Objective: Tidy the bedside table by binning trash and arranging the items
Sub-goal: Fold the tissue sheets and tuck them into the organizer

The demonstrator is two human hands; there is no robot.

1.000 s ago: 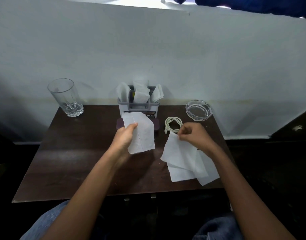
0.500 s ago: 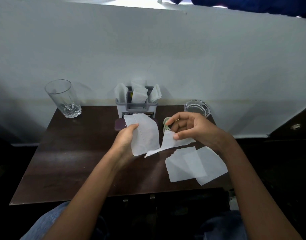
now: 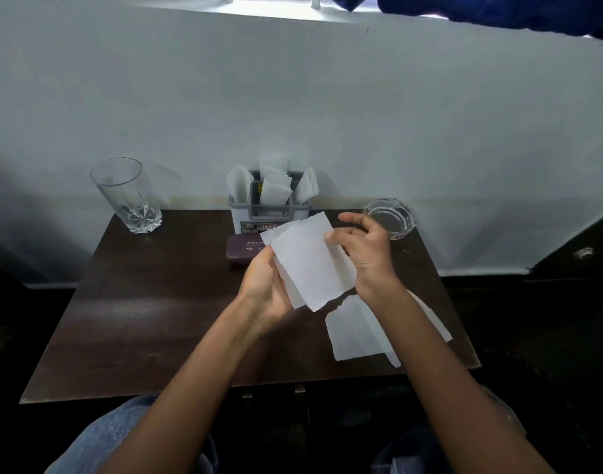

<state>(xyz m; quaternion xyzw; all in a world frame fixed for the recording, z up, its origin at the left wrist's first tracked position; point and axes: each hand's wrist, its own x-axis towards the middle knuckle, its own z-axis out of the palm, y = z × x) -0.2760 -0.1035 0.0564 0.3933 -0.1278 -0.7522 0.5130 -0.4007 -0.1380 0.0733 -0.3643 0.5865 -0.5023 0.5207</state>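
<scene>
White thin paper sheets (image 3: 310,265), two overlapped, rectangular, lower edge ragged; you hold them above middle of dark brown wooden table (image 3: 156,302). Your left hand (image 3: 265,289) pinches left edge, thumb in front. Your right hand (image 3: 368,258) pinches right edge, other fingers loosely spread. Long axis near-to-far, far end leaning left. Loose white sheets (image 3: 354,333) lie flat near front right corner.

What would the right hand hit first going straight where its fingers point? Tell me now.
The white paper sheets held in the left hand. The right hand seems to touch their edge with its thumb, though depth is unclear.
</scene>
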